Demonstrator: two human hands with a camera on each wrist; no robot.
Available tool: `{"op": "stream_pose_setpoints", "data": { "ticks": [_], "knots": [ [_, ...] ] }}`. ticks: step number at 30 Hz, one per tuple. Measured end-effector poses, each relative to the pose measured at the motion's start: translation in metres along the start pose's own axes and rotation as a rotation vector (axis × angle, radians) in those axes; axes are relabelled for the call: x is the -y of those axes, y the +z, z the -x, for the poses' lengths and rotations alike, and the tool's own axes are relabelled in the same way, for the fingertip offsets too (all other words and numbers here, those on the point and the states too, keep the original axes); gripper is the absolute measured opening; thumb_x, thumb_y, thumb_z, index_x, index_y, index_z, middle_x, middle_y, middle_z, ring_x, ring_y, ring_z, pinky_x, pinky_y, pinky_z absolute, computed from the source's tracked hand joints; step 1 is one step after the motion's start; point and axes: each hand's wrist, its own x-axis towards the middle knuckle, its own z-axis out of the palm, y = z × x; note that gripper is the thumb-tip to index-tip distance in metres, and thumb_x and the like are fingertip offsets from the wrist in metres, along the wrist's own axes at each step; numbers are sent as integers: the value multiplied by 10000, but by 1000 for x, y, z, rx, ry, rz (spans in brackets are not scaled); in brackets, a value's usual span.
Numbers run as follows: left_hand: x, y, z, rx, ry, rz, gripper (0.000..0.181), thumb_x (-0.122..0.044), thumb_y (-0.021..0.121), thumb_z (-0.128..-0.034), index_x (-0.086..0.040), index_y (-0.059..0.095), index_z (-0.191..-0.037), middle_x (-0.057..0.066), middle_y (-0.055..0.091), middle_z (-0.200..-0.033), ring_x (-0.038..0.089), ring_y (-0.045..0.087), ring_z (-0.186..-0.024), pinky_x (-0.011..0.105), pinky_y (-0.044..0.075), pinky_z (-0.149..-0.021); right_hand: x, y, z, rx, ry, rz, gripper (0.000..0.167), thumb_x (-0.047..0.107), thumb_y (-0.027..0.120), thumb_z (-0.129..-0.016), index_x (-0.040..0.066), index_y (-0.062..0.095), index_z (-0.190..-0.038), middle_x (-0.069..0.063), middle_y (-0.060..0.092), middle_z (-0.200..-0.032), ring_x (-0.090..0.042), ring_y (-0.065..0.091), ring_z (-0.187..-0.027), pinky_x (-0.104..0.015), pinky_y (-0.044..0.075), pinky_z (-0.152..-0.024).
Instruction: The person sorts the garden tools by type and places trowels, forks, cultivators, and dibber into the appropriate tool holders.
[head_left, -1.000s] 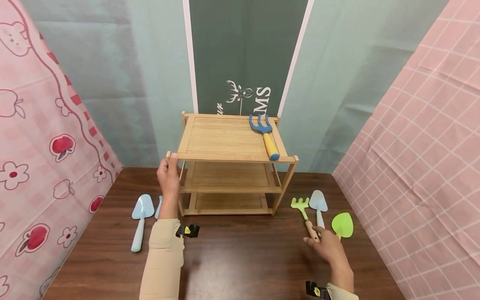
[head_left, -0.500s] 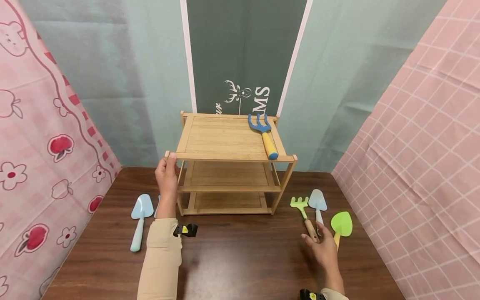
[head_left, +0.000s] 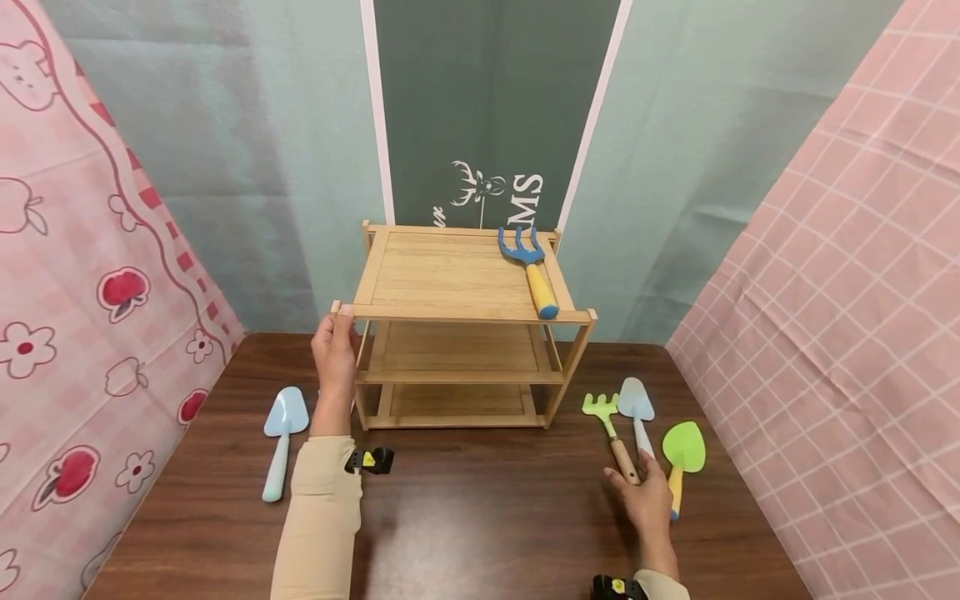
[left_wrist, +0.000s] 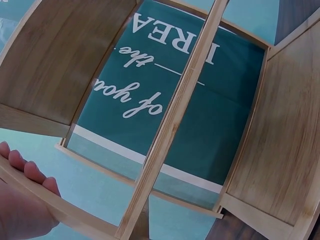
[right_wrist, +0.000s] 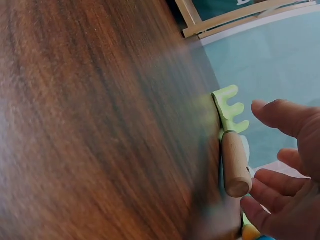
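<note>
Dark brown wood-grain tabletop (head_left: 450, 517): evenly lit, pale glare toward the front, soft shadow beside the bare right hand (head_left: 647, 496).
Pale three-tier wooden shelf (left_wrist: 290, 125): bowed by lens distortion, left wrist view.
Light-green wooden-handled rake (right_wrist: 234, 155): hazy smear alongside, right wrist view.

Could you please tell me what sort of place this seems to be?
Probably a makeshift indoor booth set up for tabletop work: cloths hang behind and on both sides of a dark brown table, where garden tools lie beside a wooden rack.
</note>
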Motion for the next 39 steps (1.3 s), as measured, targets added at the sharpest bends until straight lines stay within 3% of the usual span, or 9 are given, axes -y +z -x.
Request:
{"op": "stream_pose_setpoints", "data": {
  "ticks": [7, 13, 18, 21, 28, 33, 39],
  "knots": [
    [24, -7, -12, 7, -14, -8, 412, -217, 532, -935, 139, 376, -798, -2, 388, -635, 220, 368, -647, 307, 296, -623, -6, 2, -4, 50, 24, 74, 697, 201, 701, -829, -115, 350, -1341, -356, 406, -1273, -437, 446, -1077, -535, 349, -863],
    [30, -8, -14, 10, -21, -18, 449, -263, 540, -935, 143, 389, -816, 5, 371, -627, 182, 354, -620, 296, 291, -607, -10, 5, -6, 67, 27, 154, 659, 232, 666, -845, -134, 379, -1311, -371, 455, -1188, -448, 496, -965, -547, 380, -788],
    [27, -8, -13, 15, -23, -6, 448, -245, 535, -938, 155, 379, -810, 4, 352, -586, 183, 326, -574, 288, 277, -568, -10, 9, -7, -10, 38, 169, 604, 208, 674, -829, -145, 441, -1261, -373, 500, -1113, -424, 518, -856, -523, 395, -718],
    [20, -8, -11, 25, -20, -7, 436, -221, 521, -943, 165, 377, -800, 28, 345, -576, 165, 325, -556, 277, 274, -555, -9, 11, -8, -41, 48, 183, 565, 170, 677, -819, -156, 469, -1230, -381, 502, -1103, -445, 517, -870, -533, 396, -726],
    [4, -2, -3, 35, -8, -15, 415, -180, 490, -945, 186, 356, -801, 99, 322, -590, 224, 309, -568, 300, 269, -563, -9, 12, -10, -35, 29, 230, 443, 99, 683, -800, -174, 551, -1122, -359, 551, -984, -466, 518, -867, -540, 397, -756],
    [18, -6, -9, 38, -16, -9, 428, -205, 509, -942, 173, 371, -796, 86, 336, -608, 232, 318, -589, 301, 278, -575, -12, 14, -9, -85, 53, 189, 386, 116, 657, -833, -135, 582, -1117, -332, 575, -967, -438, 529, -835, -528, 402, -730],
    [30, -9, -14, 19, -11, -16, 454, -251, 526, -940, 153, 388, -785, 64, 350, -594, 225, 335, -580, 289, 285, -566, -10, 19, -6, -239, 33, 32, 395, 140, 652, -847, -94, 590, -1159, -337, 570, -1049, -481, 514, -941, -547, 385, -809]
  ]
}}
